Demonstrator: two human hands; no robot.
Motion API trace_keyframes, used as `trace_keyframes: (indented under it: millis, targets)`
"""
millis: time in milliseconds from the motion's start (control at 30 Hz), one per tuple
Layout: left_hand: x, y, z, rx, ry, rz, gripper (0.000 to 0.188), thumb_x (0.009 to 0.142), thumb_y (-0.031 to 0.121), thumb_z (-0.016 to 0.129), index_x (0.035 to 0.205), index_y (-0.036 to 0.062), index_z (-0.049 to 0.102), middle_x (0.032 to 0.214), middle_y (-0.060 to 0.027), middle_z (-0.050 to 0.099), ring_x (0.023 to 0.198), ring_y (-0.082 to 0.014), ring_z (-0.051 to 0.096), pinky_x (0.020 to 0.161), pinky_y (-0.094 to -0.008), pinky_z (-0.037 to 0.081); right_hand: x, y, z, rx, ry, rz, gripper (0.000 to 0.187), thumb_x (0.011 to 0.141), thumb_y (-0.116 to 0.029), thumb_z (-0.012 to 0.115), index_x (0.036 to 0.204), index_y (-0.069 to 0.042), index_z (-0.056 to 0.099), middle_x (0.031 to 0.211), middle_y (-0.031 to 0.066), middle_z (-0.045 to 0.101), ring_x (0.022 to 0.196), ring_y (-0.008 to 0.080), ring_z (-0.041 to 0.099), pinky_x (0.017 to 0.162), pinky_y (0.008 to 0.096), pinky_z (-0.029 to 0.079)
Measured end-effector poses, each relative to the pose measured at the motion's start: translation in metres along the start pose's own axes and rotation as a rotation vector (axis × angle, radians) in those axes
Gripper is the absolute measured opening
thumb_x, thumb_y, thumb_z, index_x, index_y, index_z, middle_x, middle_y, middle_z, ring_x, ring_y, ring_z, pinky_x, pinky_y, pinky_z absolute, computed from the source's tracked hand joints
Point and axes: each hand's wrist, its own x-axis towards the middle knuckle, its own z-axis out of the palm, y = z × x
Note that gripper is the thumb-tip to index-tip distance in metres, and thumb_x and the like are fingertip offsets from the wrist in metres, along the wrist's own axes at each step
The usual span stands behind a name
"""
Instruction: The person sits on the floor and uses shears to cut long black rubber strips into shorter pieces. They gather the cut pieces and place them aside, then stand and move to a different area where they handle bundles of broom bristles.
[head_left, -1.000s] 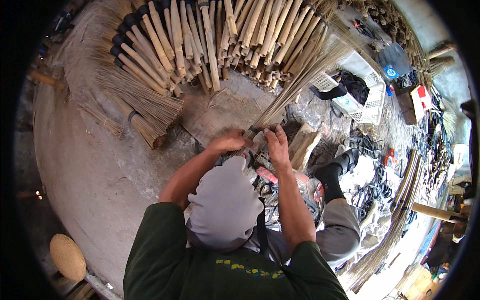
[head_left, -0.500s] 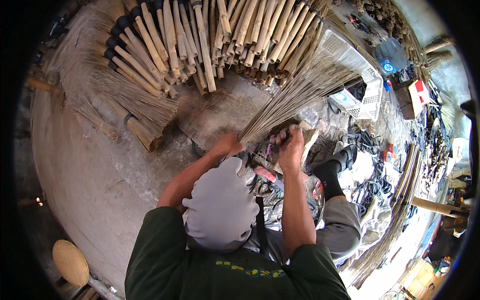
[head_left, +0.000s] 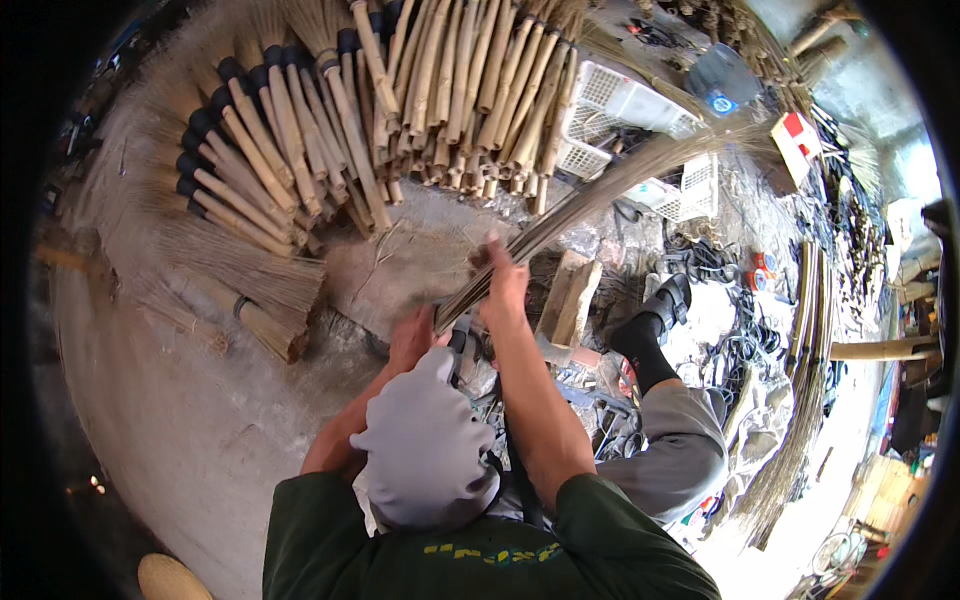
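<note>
A long bundle of thin, dry broom bristles (head_left: 610, 195) slants from my hands toward the upper right, over a white crate. Its lower end sits in my left hand (head_left: 410, 338), whose fingers are closed and partly hidden. Farther up the stalks, my right hand (head_left: 506, 282) is wrapped around the bundle, thumb and fingers partly behind it. The bristles lie close together near my hands and fan out slightly at the far end.
Bamboo-handled brooms (head_left: 440, 90) stand in rows ahead. A tied bristle bundle (head_left: 262, 325) lies to the left. On the right are a white plastic crate (head_left: 700, 190), wooden blocks (head_left: 572, 300), tangled dark strips (head_left: 735, 345) and a water jug (head_left: 722, 80).
My right hand has moved left from beside the wooden blocks onto the bundle. The bundle has narrowed and swung lower to the right; my left hand has moved nearer to me.
</note>
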Motion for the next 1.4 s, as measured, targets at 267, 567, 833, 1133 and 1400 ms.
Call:
trace_keyframes:
  millis: [267,567,833,1133,1400]
  targets:
    - [0.054,0.059,-0.08,-0.478,0.237,0.147,0.037,0.084,0.024,0.078,0.107,0.0011,0.061,0.09,-0.0223,0.068,0.083,-0.0369,0.069,0.074,-0.0452,0.053,-0.045,-0.144,0.087,-0.241,-0.567,-0.231,0.03,0.088,-0.018,0.079,0.105,-0.001,0.062,0.094,0.0114,0.07,0.079,0.019,0.07,0.075,0.0364,0.06]
    - [0.073,-0.019,-0.049,-1.203,0.401,0.031,0.037,0.089,0.021,0.076,0.119,0.0013,0.066,0.092,-0.0036,0.07,0.082,-0.018,0.066,0.077,-0.0348,0.054,-0.047,-0.045,0.117,-0.614,-0.893,-0.181,0.043,0.094,-0.018,0.072,0.13,0.0,0.057,0.117,0.0151,0.068,0.111,0.0249,0.065,0.095,0.04,0.052]
    - [0.098,0.006,-0.102,-0.85,0.464,-0.147,0.03,0.098,0.029,0.07,0.091,0.001,0.061,0.074,-0.003,0.058,0.057,-0.0162,0.048,0.056,-0.0369,0.045,-0.039,-0.01,0.024,-1.117,-0.864,-0.277,0.116,0.08,-0.03,0.081,0.163,-0.004,0.004,0.157,0.0295,0.04,0.147,0.0416,0.039,0.109,0.0473,0.046]
    - [0.077,-0.035,-0.023,-1.372,0.046,-0.771,0.05,0.094,0.049,0.072,0.117,0.0055,0.064,0.09,-0.0078,0.067,0.076,-0.0234,0.067,0.068,-0.0415,0.056,-0.04,0.071,-0.011,-0.773,-0.741,0.63,0.035,0.085,-0.023,0.074,0.112,-0.003,0.065,0.087,0.0076,0.069,0.076,0.0261,0.069,0.072,0.0401,0.056]
    - [0.014,-0.052,-0.009,-1.431,-0.062,-0.537,0.032,0.1,0.03,0.065,0.116,0.002,0.067,0.101,-0.0092,0.073,0.088,-0.0219,0.072,0.079,-0.0394,0.058,-0.03,0.056,-0.022,-0.273,-0.723,0.938,0.026,0.09,-0.018,0.074,0.111,-0.005,0.067,0.09,0.0069,0.072,0.068,0.0203,0.07,0.064,0.0342,0.06]
